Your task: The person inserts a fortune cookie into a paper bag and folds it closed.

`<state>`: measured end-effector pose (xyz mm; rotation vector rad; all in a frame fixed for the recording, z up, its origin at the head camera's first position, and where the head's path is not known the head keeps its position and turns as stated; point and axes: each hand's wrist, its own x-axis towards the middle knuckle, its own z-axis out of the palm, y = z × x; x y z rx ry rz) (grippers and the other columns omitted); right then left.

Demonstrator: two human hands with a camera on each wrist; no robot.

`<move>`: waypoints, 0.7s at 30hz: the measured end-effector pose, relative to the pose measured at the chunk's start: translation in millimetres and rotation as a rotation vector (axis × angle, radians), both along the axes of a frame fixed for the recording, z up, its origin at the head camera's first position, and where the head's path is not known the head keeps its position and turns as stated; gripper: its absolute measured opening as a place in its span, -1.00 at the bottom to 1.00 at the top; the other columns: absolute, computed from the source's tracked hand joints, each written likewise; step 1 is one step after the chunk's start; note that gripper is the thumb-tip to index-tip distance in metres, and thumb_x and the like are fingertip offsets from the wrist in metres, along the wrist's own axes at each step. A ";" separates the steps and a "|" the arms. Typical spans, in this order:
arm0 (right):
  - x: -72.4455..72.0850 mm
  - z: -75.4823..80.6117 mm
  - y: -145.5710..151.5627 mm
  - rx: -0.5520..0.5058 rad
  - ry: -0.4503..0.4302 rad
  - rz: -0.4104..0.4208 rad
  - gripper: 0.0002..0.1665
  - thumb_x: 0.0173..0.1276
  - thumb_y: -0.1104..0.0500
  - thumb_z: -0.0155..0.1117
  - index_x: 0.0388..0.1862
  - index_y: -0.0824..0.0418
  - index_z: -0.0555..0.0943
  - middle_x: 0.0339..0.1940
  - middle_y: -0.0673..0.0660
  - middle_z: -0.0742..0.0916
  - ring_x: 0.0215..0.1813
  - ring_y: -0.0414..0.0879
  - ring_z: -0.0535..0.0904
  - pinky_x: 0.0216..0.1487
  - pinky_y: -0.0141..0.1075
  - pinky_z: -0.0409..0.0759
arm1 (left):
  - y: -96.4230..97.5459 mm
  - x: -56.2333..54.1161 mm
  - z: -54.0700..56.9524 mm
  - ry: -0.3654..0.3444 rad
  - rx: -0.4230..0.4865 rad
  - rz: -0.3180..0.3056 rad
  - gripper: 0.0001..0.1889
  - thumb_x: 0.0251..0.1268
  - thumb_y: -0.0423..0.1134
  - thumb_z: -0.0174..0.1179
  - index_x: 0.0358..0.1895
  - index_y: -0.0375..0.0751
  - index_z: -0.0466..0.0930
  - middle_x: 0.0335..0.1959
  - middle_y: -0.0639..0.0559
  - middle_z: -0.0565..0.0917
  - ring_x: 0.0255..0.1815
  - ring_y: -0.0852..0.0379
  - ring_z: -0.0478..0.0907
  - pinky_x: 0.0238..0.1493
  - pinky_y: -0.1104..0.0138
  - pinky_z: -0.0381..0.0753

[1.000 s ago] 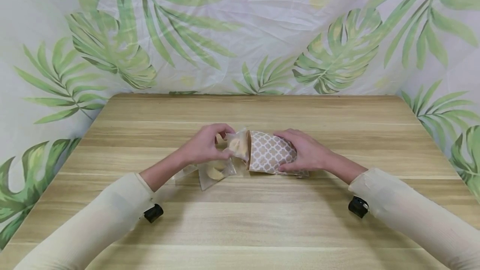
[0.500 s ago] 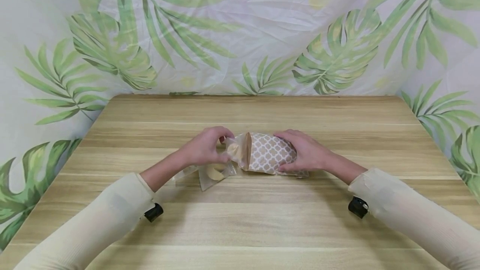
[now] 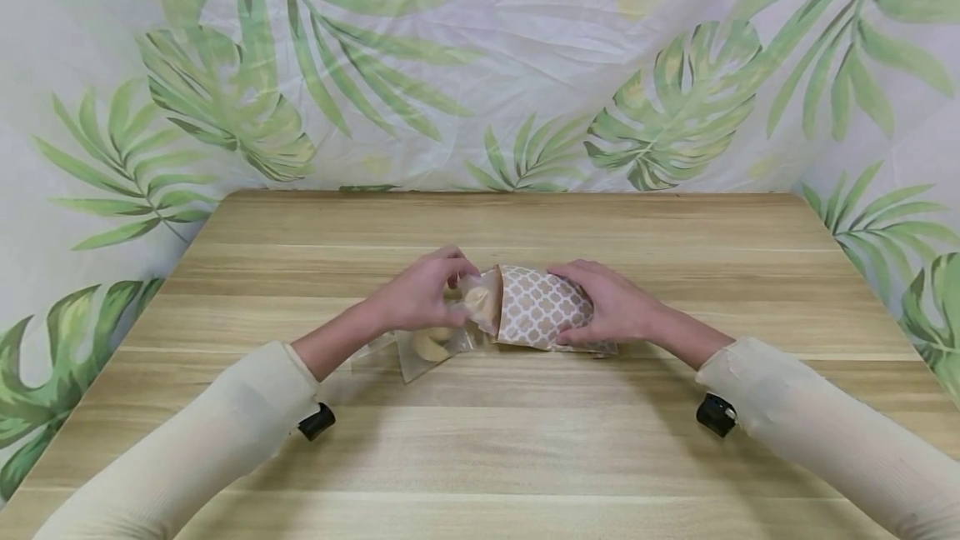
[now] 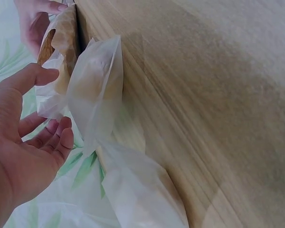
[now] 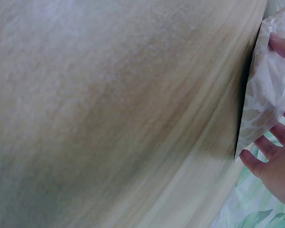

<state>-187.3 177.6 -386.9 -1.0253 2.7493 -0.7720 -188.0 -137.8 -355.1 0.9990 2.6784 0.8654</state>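
A paper bag [image 3: 536, 307] with a tan and white lattice print lies on its side, its mouth facing left. My right hand [image 3: 611, 302] holds it near the closed end, thumb on one side and fingers on the other. At the mouth, my left hand [image 3: 423, 294] pinches a small clear packet [image 3: 480, 302] with a pale yellow, folded cookie-like piece inside. The packet's right edge meets the opening; how deep it reaches is hard to see. A second clear packet [image 4: 97, 85] with a similar pale piece lies just below the left hand.
Another clear packet [image 4: 142, 190] lies further left, partly hidden by the left forearm in the head view. The wooden table [image 3: 525, 440] ends at a back edge against a leaf-print cloth [image 3: 540, 65]. A black wrist camera [image 3: 716, 415] hangs under the right sleeve.
The left hand first draws the packet slightly back and tilts it, then moves right, bringing it against the bag's mouth again. The right hand and bag stay almost still.
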 end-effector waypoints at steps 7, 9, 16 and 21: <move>-0.5 -0.4 -0.1 0.004 0.001 0.000 0.17 -0.01 -0.07 0.72 0.51 0.33 0.39 0.32 0.30 0.61 0.36 0.22 0.51 0.39 0.16 0.44 | 2.6 -2.2 -2.9 0.015 0.042 0.001 -0.46 0.01 -0.35 0.49 0.13 -0.43 0.63 -0.13 -0.13 0.65 -0.11 -0.06 0.58 -0.10 0.17 0.62; -0.5 -0.2 -0.2 0.006 -0.001 -0.002 0.17 -0.01 -0.07 0.72 0.51 0.33 0.38 0.32 0.30 0.61 0.36 0.22 0.51 0.40 0.16 0.44 | 2.9 -2.5 -3.6 0.016 0.066 -0.001 -0.47 0.01 -0.37 0.50 0.13 -0.42 0.62 -0.15 -0.12 0.67 -0.12 -0.06 0.59 -0.09 0.15 0.63; -0.3 1.1 -0.2 0.007 -0.009 -0.003 0.18 -0.01 -0.07 0.72 0.52 0.33 0.38 0.33 0.30 0.60 0.37 0.23 0.50 0.41 0.17 0.42 | 5.1 -2.1 -5.9 0.001 0.105 0.005 -0.48 0.02 -0.37 0.52 0.11 -0.39 0.60 -0.18 -0.11 0.69 -0.12 -0.05 0.62 -0.05 0.09 0.66; -0.5 0.7 -0.1 0.008 -0.007 -0.002 0.18 -0.01 -0.08 0.72 0.52 0.32 0.38 0.32 0.30 0.61 0.36 0.22 0.51 0.40 0.16 0.43 | 8.6 -1.0 -8.1 -0.012 0.104 0.020 -0.47 0.05 -0.32 0.57 0.09 -0.38 0.59 -0.16 -0.09 0.70 -0.12 -0.01 0.63 -0.02 0.14 0.66</move>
